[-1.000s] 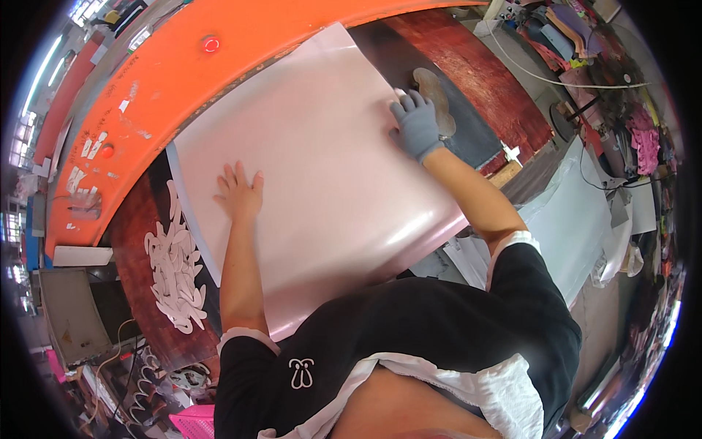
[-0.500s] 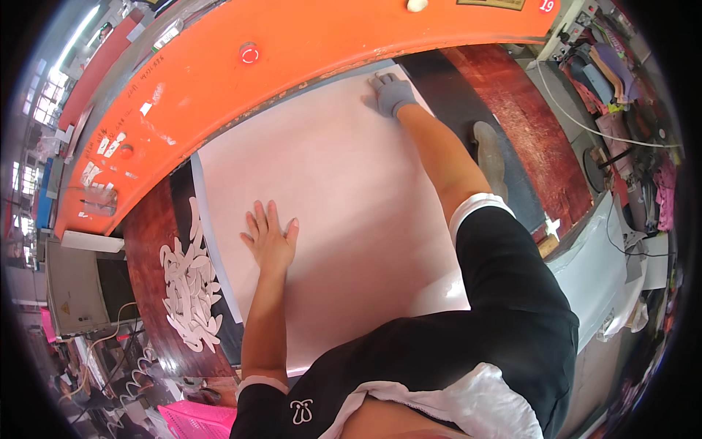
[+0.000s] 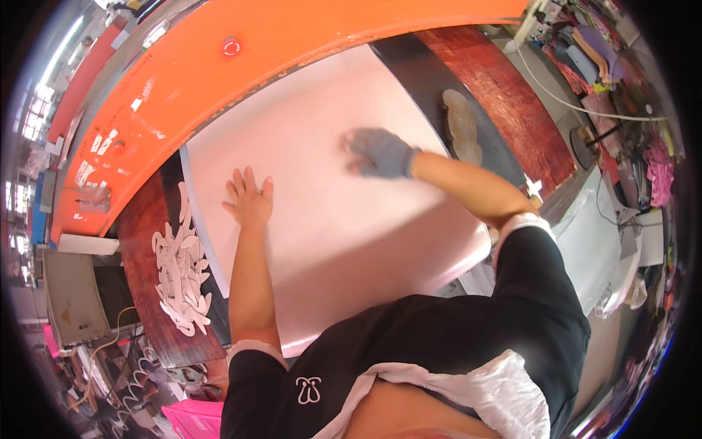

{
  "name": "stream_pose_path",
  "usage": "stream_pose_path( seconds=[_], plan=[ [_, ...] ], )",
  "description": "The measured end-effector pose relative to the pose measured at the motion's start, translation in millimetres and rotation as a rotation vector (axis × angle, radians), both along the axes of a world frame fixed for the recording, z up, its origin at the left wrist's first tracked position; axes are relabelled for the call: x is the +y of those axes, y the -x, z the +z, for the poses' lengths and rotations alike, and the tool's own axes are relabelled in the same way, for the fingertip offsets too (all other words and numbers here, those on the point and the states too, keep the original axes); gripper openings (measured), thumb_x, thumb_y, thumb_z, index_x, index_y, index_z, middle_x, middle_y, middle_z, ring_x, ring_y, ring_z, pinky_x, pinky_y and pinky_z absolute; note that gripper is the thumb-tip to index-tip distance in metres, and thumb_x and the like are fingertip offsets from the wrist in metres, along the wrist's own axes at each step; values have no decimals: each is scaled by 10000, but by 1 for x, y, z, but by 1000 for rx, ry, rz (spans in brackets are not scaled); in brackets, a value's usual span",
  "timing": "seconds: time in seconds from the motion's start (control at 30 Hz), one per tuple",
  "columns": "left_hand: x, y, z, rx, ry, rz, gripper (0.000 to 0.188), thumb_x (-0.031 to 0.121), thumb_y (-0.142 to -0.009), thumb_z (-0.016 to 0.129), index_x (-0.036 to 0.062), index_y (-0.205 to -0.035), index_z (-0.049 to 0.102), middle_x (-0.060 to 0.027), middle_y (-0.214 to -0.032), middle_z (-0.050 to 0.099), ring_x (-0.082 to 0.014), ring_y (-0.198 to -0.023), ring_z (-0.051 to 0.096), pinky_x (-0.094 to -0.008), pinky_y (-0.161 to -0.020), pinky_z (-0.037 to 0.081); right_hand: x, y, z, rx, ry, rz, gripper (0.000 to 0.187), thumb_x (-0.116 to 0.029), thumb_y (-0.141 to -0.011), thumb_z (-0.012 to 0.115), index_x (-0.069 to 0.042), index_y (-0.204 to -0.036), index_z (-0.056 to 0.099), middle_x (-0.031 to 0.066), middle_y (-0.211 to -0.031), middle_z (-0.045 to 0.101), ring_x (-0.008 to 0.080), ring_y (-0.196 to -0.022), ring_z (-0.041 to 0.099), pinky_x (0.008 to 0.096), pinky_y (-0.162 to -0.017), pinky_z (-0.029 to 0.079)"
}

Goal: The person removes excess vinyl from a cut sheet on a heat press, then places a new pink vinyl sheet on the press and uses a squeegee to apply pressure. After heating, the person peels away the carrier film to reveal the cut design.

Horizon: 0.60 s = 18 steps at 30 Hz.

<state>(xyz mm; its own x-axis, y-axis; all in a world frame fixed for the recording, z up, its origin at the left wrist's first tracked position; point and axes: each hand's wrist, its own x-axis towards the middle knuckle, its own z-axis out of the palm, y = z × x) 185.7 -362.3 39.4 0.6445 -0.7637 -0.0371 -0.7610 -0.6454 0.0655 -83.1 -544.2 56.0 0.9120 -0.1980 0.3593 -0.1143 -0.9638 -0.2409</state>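
While the large pink sheet (image 3: 322,190) lies flat across the tabletop (image 3: 504,110), the bare left hand (image 3: 248,199) presses on it, fingers spread, arm straight. Farther along, the gloved right hand (image 3: 382,152), blurred, rests palm-down on the sheet, elbow bent, gripping nothing.
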Motion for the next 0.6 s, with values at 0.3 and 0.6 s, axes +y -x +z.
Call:
stream_pose_path(
  seconds=[0.3,0.6],
  plan=[
    [-28,-35,-8,-72,-13,-32,666,585,-889,329,193,-1425,271,-75,-1508,177,-293,-1371,183,-630,-1012,199,148,227,15,-160,-331,-877,439,-245,-802,652,5,-1129,499,189,-1085,559,375,-974,544,424,-855,439],
    [-71,-65,5,-242,231,-145,527,490,-856,483,149,-1257,493,-88,-1383,390,-269,-1279,338,-585,-954,290,158,221,-19,-157,29,-778,286,-334,-758,656,-59,-824,614,91,-841,606,285,-820,548,427,-835,358]
  ],
)
